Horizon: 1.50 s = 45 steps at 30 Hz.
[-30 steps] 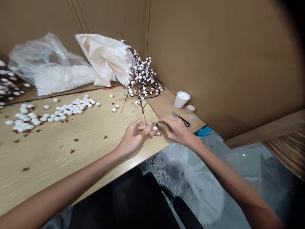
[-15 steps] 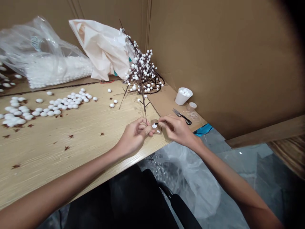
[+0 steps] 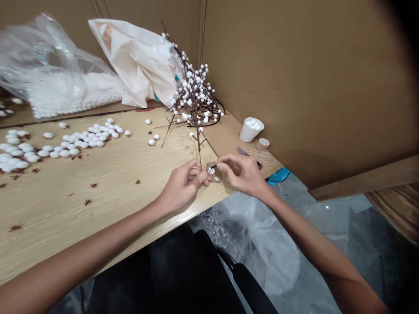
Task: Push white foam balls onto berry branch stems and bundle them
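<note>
My left hand (image 3: pixel 183 183) pinches the lower stem of a dark brown artificial branch (image 3: pixel 198 140), which stands up from the fingers and bears a few white berries near its visible lower part. Farther up, it overlaps a bunch of similar berry branches (image 3: pixel 193 89), so its top is hard to separate. Between finger and thumb, my right hand (image 3: pixel 244 174) grips a thin dark stick (image 3: pixel 213 166). The stick's tip meets a white blob (image 3: pixel 211 171) on a small brown piece of card (image 3: pixel 214 179) at the table edge, just right of my left fingertips.
Many white foam balls (image 3: pixel 81 140) and brown star-shaped bits (image 3: pixel 94 186) lie on the table (image 3: pixel 124 218). Behind are a clear bag of white balls (image 3: pixel 72 93) and a pale bag (image 3: pixel 137 61). At right stand a white cup (image 3: pixel 251 130), a tape roll (image 3: pixel 262 143) and thread snips (image 3: pixel 242 151).
The view has shifted slightly, so the table's contents sit a little farther left and up. Both hands keep nearly the same pose, with the stick still at the white blob.
</note>
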Each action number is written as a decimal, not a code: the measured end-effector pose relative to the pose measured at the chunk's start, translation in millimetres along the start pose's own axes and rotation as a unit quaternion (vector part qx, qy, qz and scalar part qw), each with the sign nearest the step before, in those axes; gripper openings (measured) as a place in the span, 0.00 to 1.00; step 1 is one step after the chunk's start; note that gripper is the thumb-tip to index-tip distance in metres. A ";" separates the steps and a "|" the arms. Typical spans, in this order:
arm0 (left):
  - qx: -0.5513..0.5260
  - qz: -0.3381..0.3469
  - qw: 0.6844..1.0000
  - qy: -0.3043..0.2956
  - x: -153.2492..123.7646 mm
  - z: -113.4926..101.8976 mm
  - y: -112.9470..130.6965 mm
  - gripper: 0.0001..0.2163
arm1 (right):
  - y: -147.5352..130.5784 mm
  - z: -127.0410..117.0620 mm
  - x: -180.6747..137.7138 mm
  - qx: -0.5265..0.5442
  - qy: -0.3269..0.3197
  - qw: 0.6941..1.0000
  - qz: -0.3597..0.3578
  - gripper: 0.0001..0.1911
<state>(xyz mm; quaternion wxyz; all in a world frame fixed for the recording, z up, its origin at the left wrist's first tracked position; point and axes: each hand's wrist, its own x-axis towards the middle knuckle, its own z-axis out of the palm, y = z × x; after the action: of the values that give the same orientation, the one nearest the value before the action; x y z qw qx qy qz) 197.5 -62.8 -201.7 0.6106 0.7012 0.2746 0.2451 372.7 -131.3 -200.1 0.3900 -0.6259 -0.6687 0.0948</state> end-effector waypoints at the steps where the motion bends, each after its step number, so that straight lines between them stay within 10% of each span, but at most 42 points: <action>1: -0.002 0.000 1.000 -0.001 0.1 -0.1 -0.3 0.03 | 0.4 0.4 0.8 -0.013 0.003 1.000 -0.013 0.07; 12: -0.001 0.015 1.000 -0.002 -0.9 0.7 -1.0 0.03 | 3.9 3.0 -2.0 -0.057 -0.024 0.990 -0.130 0.12; 45: 0.065 0.046 0.997 -0.010 -4.0 2.8 -1.4 0.01 | 1.6 7.0 -17.2 -0.078 0.033 0.982 -0.170 0.10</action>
<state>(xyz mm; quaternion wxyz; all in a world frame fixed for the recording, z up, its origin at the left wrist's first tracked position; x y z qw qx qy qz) 196.4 -67.4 -203.5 0.5545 0.7539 0.2510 0.2473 367.9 -144.2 -212.7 0.3723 -0.5343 -0.7575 -0.0458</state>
